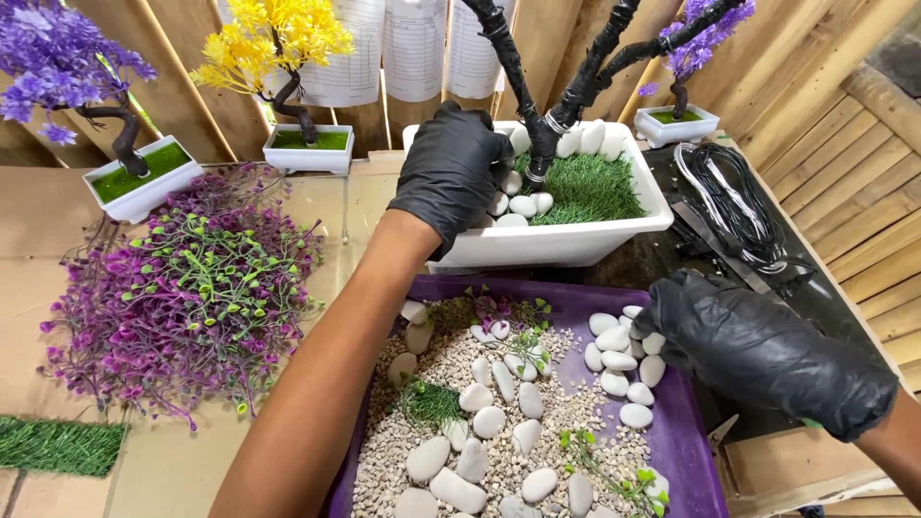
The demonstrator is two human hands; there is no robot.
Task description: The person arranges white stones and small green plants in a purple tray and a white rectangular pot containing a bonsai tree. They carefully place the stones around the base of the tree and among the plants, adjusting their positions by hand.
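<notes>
Wooden slats are forming the backdrop, with paper sheets (pixel 413 48) hanging against them, and flattened cardboard (pixel 173 460) is covering the work surface. At centre, a white rectangular planter (pixel 566 240) is holding artificial grass (pixel 590 187), white stones and a bare black-wrapped trunk (pixel 537 115) that is forking into several branches. The left hand (pixel 451 173), in a black glove, is reaching into the planter's left end; its fingers are curling down onto the white stones (pixel 523 203) at the trunk base, though whether they are gripping one cannot be told. In front of the planter, a purple tray (pixel 686 432) is holding fine gravel, larger white pebbles (pixel 619 363) and scraps of green and purple foliage. The right hand (pixel 739 350), also gloved in black, is resting at the tray's right edge with fingers bent onto the pebble cluster; its grip is hidden. A heap of purple and green foliage (pixel 192 288) is lying left of the tray. Small finished trees with purple (pixel 58 67) and yellow (pixel 273 38) blossoms are standing behind, and black cable coils (pixel 729 201) are lying to the right.
</notes>
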